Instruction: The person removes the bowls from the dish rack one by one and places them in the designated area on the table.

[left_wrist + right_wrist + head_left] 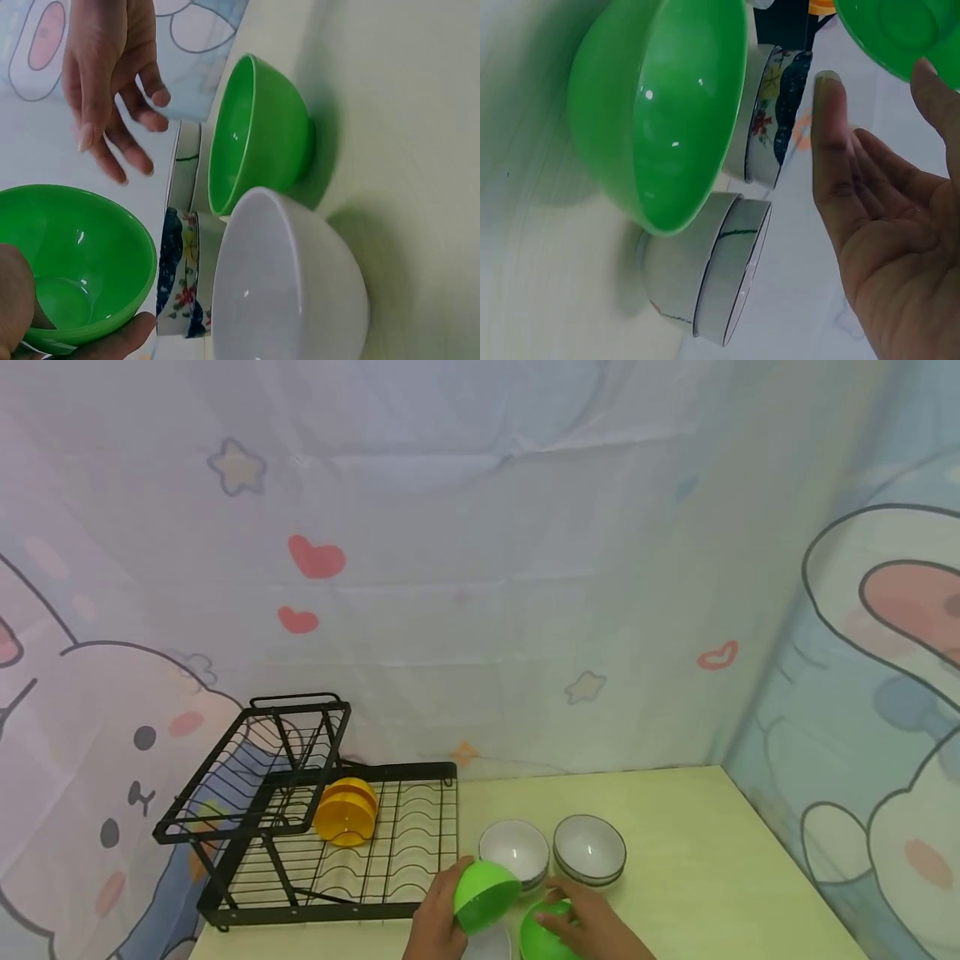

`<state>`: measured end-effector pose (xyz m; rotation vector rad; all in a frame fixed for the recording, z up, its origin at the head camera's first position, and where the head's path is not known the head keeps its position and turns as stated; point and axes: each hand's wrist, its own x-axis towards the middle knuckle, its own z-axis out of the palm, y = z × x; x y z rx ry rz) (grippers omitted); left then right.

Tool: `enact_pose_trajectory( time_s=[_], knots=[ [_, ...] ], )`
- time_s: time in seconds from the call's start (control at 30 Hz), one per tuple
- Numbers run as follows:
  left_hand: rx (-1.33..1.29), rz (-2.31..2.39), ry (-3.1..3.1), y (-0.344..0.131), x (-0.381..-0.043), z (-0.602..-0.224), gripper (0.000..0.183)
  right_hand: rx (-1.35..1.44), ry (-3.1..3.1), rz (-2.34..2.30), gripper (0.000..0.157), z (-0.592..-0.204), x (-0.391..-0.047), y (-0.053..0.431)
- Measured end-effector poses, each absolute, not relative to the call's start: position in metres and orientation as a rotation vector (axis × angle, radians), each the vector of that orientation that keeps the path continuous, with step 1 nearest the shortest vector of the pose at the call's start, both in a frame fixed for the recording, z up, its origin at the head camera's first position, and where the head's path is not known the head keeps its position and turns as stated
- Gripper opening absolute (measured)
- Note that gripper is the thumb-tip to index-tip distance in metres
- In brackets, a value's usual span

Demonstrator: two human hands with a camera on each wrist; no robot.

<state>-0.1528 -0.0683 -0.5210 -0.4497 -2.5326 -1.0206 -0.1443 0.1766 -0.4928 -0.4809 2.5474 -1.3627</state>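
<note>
My left hand grips a green bowl by its rim, the bowl raised and tilted, its inside facing right. In the left wrist view, the thumb lies inside this bowl and the fingers outside. My right hand hovers above a second green bowl, fingers relaxed and apart, holding nothing. That second bowl stands upright on the table. Beside it, below the held bowl, stands a white bowl, partly cut off in the head view.
Behind the hands stand two stacks of patterned white bowls, one at the left and one at the right. A black two-level dish rack occupies the table's left side. Yellow bowls lean in it. Printed cloth hangs behind.
</note>
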Motion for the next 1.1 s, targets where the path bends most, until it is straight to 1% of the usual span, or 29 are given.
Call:
enact_pose_trajectory(
  time_s=[0.2, 0.33, 0.47, 0.67, 0.83, 0.97, 1.0, 1.1],
  knots=[
    [-0.513, -1.013, -2.475, -0.062, -0.149, -0.523, 0.083, -0.567, 2.483, -1.489, 0.042, -0.495, -0.145, 0.167],
    [-0.488, -1.092, -2.513, -0.059, -0.149, -0.524, 0.076, -0.604, 2.505, -1.484, 0.032, -0.498, -0.145, 0.162],
    [-0.484, -1.178, -2.554, -0.057, -0.15, -0.523, 0.069, -0.58, 2.532, -1.462, 0.022, -0.502, -0.147, 0.158],
    [-0.519, -1.282, -2.59, -0.053, -0.154, -0.524, 0.064, -0.532, 2.596, -1.454, 0.021, -0.508, -0.149, 0.157],
    [-0.575, -1.329, -2.63, -0.051, -0.158, -0.522, 0.064, -0.468, 2.699, -1.403, 0.015, -0.511, -0.151, 0.158],
    [-0.512, -1.368, -2.758, -0.05, -0.155, -0.515, 0.057, -0.421, 2.765, -1.412, 0.015, -0.51, -0.153, 0.161],
    [-0.481, -1.376, -2.796, -0.05, -0.154, -0.513, 0.058, -0.402, 2.773, -1.418, 0.015, -0.511, -0.153, 0.162],
    [-0.411, -1.374, -2.878, -0.048, -0.152, -0.508, 0.071, -0.344, 2.794, -1.421, 0.014, -0.512, -0.154, 0.167]
  ],
)
